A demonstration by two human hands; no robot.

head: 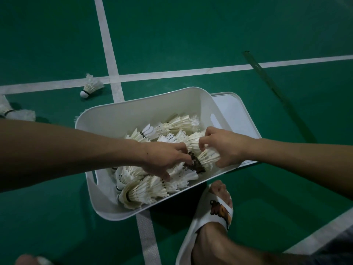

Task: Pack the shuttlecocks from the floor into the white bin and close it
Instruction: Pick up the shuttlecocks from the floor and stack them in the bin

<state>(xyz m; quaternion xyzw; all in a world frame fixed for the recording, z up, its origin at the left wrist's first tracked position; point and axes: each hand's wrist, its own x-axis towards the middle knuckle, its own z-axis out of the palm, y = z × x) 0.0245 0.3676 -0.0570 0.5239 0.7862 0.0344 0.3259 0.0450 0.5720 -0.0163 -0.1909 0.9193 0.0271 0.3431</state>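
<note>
Shuttlecocks [24, 114] lie loose on the green floor [47, 44] at the far left edge. A little further right, a lone shuttlecock [89, 87] rests on its side across a white court line [107, 44].

The white bin [133, 111] stands open on the floor in the middle, with a pile [145, 190] of shuttlecocks heaped inside. The left hand [164, 159] reaches into it from the left, its fingers [179, 146] bent down onto the pile beside a dark piece [197, 165]; I cannot tell whether they grip anything. Just right of that, the right hand [227, 148] has its fingers [210, 131] and thumb curled round a held shuttlecock [208, 157], low over the pile.

The lid [233, 109] lies flat on the floor behind the bin's right end, partly hidden by it. A foot in a white slipper [206, 213] stands near the bin's front right corner.
</note>
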